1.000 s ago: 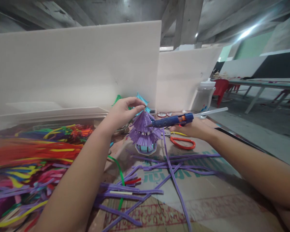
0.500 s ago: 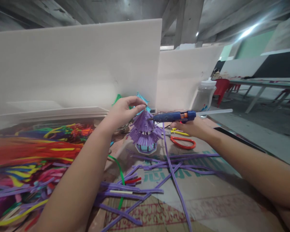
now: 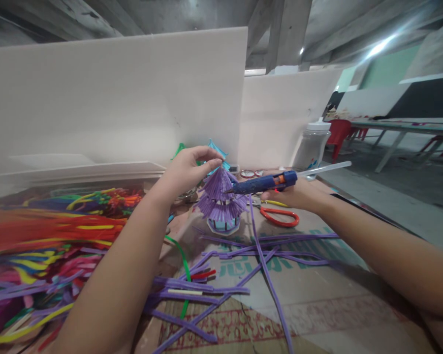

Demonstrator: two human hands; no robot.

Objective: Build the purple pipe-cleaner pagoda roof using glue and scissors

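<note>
A small pagoda-shaped model with purple tiered roofs stands upright on the covered table. My left hand pinches its pointed top between thumb and fingers. In my right hand is a blue glue gun, a clear glue stick jutting from its back. The gun's nozzle points left, at the right side of the upper purple roof; whether it touches is too small to tell. Behind my left fingers show a light blue roof and a bit of green.
Purple pipe cleaners lie across the table in front. Red-handled scissors rest right of the model. Many coloured pipe cleaners are heaped at left. A clear bottle stands at back right, near white upright boards.
My right hand has tilted the glue gun, and its nozzle has moved down along the purple roof. The glue stick's far end has dipped slightly leftward at first sight higher. My left hand has stayed in place.
</note>
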